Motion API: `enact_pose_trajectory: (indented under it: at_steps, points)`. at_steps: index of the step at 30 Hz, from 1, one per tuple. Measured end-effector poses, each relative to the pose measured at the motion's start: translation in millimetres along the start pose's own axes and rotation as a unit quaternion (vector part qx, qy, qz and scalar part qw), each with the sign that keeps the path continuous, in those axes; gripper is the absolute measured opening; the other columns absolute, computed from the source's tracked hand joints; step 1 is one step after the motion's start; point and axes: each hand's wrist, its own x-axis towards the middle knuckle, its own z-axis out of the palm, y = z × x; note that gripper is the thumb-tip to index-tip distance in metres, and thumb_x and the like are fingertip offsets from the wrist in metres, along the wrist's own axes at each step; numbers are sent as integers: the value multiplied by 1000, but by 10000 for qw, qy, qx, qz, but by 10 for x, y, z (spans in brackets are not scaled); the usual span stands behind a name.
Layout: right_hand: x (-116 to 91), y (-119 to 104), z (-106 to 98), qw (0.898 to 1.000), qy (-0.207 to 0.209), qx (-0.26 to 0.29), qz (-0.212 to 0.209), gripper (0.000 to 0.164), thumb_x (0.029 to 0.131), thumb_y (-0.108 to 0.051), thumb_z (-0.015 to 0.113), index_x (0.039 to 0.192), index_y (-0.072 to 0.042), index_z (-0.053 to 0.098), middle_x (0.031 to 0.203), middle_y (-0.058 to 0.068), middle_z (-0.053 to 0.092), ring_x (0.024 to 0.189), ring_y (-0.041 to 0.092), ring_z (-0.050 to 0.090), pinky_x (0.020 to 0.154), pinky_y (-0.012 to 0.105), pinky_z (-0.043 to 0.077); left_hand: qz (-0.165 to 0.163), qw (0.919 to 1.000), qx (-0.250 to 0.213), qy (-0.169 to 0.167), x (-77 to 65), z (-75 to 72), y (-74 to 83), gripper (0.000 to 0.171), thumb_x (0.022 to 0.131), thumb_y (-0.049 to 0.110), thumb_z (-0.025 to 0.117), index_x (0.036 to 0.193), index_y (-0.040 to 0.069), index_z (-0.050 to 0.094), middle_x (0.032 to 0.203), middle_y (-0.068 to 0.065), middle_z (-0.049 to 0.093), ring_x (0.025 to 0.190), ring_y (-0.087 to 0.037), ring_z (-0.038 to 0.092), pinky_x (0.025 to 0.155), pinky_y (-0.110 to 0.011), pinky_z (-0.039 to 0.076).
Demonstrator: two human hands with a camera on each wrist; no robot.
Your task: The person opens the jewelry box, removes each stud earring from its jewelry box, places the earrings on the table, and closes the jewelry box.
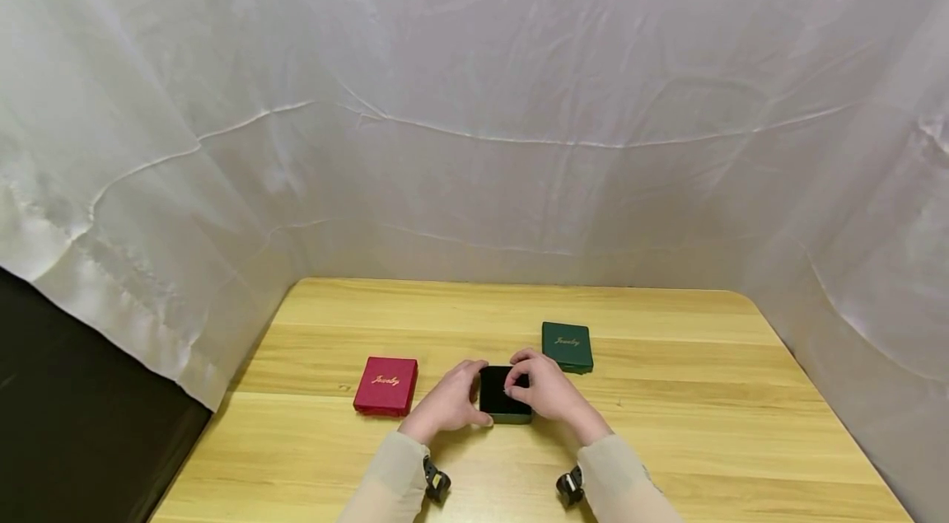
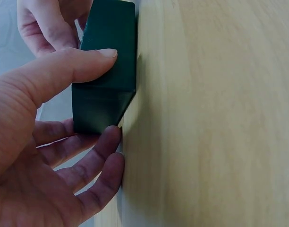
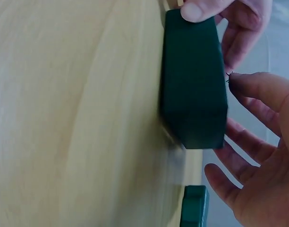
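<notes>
A dark green jewelry box base [image 1: 511, 417] stands on the table with its black lining facing up. My left hand [image 1: 450, 398] grips it from the left, thumb on the near wall and fingers at the far corner. Over the box's right half, my right hand [image 1: 547, 388] has thumb and forefinger brought together. In the right wrist view a tiny thin-pronged piece [image 3: 229, 76] shows at those fingertips; its kind is too small to make out. The other right fingers are spread loosely beside the box wall. A green lid [image 1: 567, 344] lettered "Jewelry" lies just behind the right hand.
A red jewelry box [image 1: 386, 385] with gold lettering sits left of the left hand. Pale curtains [image 1: 519, 177] hang behind and beside the wooden table [image 1: 704, 424]. Each wrist wears a small black camera.
</notes>
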Motion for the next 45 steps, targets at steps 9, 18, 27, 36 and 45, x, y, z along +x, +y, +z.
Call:
enact_pose_trajectory:
  at_steps: [9,18,27,36,45]
  points:
    - [-130,73,-146,9986,253,277,364,17,88,-11,74,77,-22,68,123,14,57,116,38,50,98,60,39,-60,10000,-73,10,1,4,7,88,70,19,89,142,-3,43,123,-11,53,89,-17,52,89,-39,48]
    - [-332,263,-363,9972,495,326,452,12,88,-8,73,81,-18,69,122,17,58,114,38,53,96,58,43,-121,9998,-130,-18,-13,2,15,89,71,17,89,144,-1,42,130,-12,51,99,-21,52,98,-44,45]
    - [-555,491,-740,9938,742,169,807,5,91,-12,70,86,-12,71,126,19,58,119,43,51,94,60,44,-160,9998,-121,-43,-15,-8,12,89,71,18,88,145,-1,41,131,-11,51,98,-20,52,98,-44,46]
    - [-827,780,-964,9888,903,-145,1181,6,91,-9,69,86,-12,70,126,23,58,119,48,49,93,60,45,-146,9997,-168,-30,-10,0,8,89,72,18,89,144,-1,41,137,-15,49,109,-24,53,101,-46,44]
    - [-954,897,-1019,9858,724,-438,1453,7,89,-7,70,83,-11,69,124,23,58,119,51,48,98,66,37,-161,9997,-170,-50,-2,1,0,89,71,19,89,145,0,42,137,-13,49,109,-23,53,100,-45,44]
